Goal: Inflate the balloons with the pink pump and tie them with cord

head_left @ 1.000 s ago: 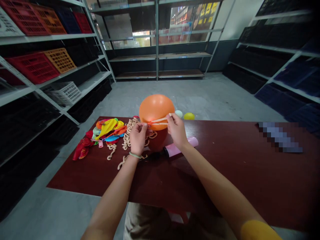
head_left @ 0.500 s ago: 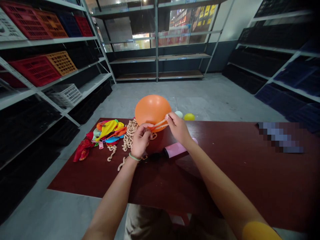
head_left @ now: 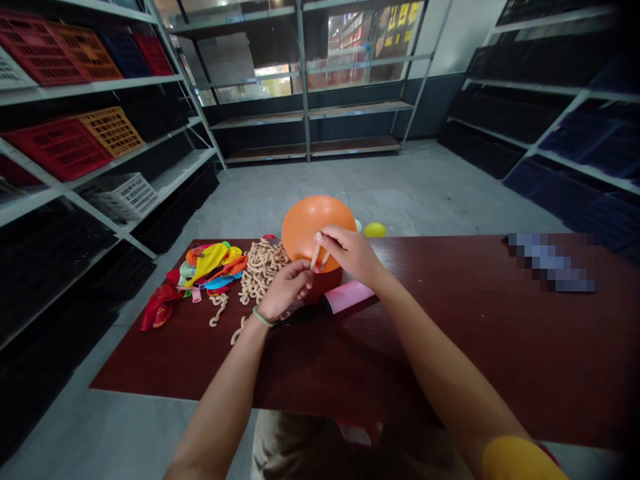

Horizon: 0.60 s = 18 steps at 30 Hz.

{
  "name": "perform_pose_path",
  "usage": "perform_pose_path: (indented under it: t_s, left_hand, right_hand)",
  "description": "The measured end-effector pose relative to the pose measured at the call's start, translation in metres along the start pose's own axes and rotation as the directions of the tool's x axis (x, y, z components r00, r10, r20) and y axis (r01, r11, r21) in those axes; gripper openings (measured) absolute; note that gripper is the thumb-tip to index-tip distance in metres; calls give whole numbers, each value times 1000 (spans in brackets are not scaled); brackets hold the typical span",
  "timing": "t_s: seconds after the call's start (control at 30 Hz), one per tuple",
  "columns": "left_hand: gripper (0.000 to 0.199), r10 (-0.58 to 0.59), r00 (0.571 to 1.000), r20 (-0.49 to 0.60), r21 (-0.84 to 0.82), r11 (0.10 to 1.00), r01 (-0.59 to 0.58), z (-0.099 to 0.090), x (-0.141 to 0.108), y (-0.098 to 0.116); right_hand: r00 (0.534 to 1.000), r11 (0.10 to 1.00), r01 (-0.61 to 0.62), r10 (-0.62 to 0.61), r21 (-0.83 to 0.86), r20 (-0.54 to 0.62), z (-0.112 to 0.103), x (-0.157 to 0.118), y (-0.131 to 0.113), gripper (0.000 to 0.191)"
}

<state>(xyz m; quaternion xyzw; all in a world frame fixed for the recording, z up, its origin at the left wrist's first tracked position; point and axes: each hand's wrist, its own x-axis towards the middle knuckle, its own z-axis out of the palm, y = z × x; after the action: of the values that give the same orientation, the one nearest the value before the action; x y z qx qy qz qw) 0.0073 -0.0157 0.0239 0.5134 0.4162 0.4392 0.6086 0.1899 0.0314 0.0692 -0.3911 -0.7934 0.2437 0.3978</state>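
An inflated orange balloon (head_left: 316,223) is just beyond my hands, over the table's far edge. My left hand (head_left: 287,288) is closed near the balloon's lower side, its fingertips pinching the lower end of a beige string (head_left: 316,252). Higher up and to the right, my right hand (head_left: 350,252) pinches the upper part of that string between thumb and fingers. The balloon's neck is hidden behind my fingers. A pink cylinder (head_left: 350,297) with a black end lies under my right wrist. Left of my hands is a pile of beige strings (head_left: 263,263).
Deflated coloured balloons (head_left: 213,267) lie at the left of the dark red table (head_left: 450,333). A pixelated object (head_left: 553,263) is at the far right. A yellow balloon (head_left: 375,230) shows beyond the far edge. Shelves with crates (head_left: 60,147) stand left.
The orange balloon has shifted slightly right in view. My right hand has moved left, closer to my left hand, and the string between them now stands more upright.
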Motion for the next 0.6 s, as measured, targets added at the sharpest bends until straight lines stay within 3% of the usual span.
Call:
perform_pose_path:
  t_s: [0.13, 0.27, 0.4, 0.6]
  left_hand:
    - [32, 23, 999, 24, 87, 996, -25, 0, 0, 0]
    - [36, 99, 993, -63, 180, 980, -86, 1, 1, -5]
    - [39, 155, 977, -149, 260, 959, -113, 2, 2, -11]
    - [39, 289, 942, -171, 544, 825, -155, 2, 1, -14]
  right_hand:
    - [1000, 1000, 3, -3, 24, 17, -1, 0, -1, 32]
    - [998, 996, 12, -16, 85, 54, -2, 0, -3, 24]
    - [991, 963, 12, -47, 271, 126, -6, 0, -2, 16]
    - [976, 941, -22, -53, 338, 209, -16, -5, -18, 15]
